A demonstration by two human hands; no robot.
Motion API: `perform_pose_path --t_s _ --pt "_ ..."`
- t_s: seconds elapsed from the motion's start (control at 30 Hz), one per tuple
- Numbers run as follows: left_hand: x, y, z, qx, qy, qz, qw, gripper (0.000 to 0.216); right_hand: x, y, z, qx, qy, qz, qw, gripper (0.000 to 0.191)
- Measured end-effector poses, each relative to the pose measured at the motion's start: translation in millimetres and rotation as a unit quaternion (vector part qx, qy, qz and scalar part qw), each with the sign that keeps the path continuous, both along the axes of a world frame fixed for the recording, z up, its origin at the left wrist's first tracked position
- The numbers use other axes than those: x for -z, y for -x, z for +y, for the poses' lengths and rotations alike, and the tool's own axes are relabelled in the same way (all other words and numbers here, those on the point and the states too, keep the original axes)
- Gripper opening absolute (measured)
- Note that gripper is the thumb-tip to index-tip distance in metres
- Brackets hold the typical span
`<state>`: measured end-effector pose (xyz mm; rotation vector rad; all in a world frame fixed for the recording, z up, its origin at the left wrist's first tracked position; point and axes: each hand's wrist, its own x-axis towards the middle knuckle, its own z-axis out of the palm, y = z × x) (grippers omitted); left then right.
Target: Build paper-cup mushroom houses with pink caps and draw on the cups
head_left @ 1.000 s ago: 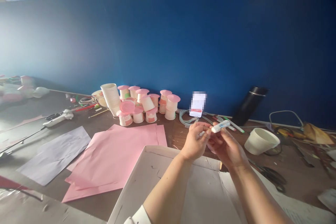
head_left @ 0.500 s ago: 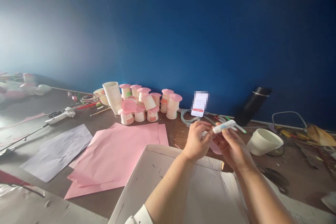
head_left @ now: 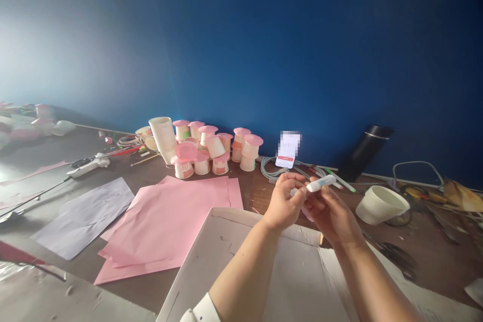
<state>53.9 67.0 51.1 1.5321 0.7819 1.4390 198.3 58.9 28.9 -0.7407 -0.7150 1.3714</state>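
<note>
Both of my hands meet above the far edge of a white box lid (head_left: 226, 241). My right hand (head_left: 337, 216) is closed around a white glue stick (head_left: 320, 183) with a blue label, tilted up toward the right. My left hand (head_left: 286, 202) is closed in a pinch close to the stick's left end. Something small and pale shows between its thumb and fingers, too hidden to make out. A bit of pink paper (head_left: 307, 213) shows below, between the two hands, mostly covered by my right fingers.
Pink sheets (head_left: 177, 221) and white paper (head_left: 85, 216) lie left. Behind stand stacked paper cups (head_left: 163, 136) and several pink-topped cup houses (head_left: 251, 148). A phone (head_left: 288, 151), markers (head_left: 343, 181), a cup (head_left: 381, 206), scissors (head_left: 396, 256) and a black flask (head_left: 366, 153) are farther right.
The glue stick has turned slightly in my right hand, and its right end shows less. My right fingers have shifted a little toward the left hand. The view moved slightly.
</note>
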Motion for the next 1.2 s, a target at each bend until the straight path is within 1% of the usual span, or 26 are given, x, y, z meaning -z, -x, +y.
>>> perform_pose_path --t_s 0.13,0.3,0.43,0.63,0.7,0.8,0.97,1.07,1.2 --pt "-0.1 0 0 0.002 -0.002 0.004 1.000 0.016 -0.2 1 -1 -0.008 -0.008 0.006 1.000 0.031" --pt "-1.0 1 -1 0.015 -0.007 -0.002 1.000 0.017 -3.8 4 -2 -0.020 -0.007 0.012 1.000 0.030" --pt "-0.8 2 -2 0.005 -0.016 0.012 1.000 0.016 -5.6 5 -3 -0.026 -0.011 0.016 0.999 0.029" --pt "1.1 1 -1 -0.010 -0.045 0.057 0.997 0.020 -6.8 4 -3 -0.012 -0.005 0.015 1.000 0.035" --pt "1.3 0 -2 -0.015 -0.045 0.067 0.997 0.018 -7.0 4 -3 -0.012 -0.004 0.013 1.000 0.035" --pt "1.7 0 -1 -0.022 -0.041 0.068 0.997 0.014 -6.9 3 -3 -0.015 -0.004 0.011 1.000 0.036" --pt "4.3 0 1 -0.036 -0.041 0.067 0.996 0.014 -6.5 2 -2 -0.002 0.011 0.006 1.000 0.041" --pt "8.3 -2 4 -0.065 -0.071 0.082 0.992 0.011 -6.8 1 -1 0.016 0.001 -0.027 1.000 0.043" --pt "14.9 -6 6 -0.143 -0.132 0.120 0.973 0.010 -6.6 1 -1 0.025 -0.018 -0.068 0.997 0.046"
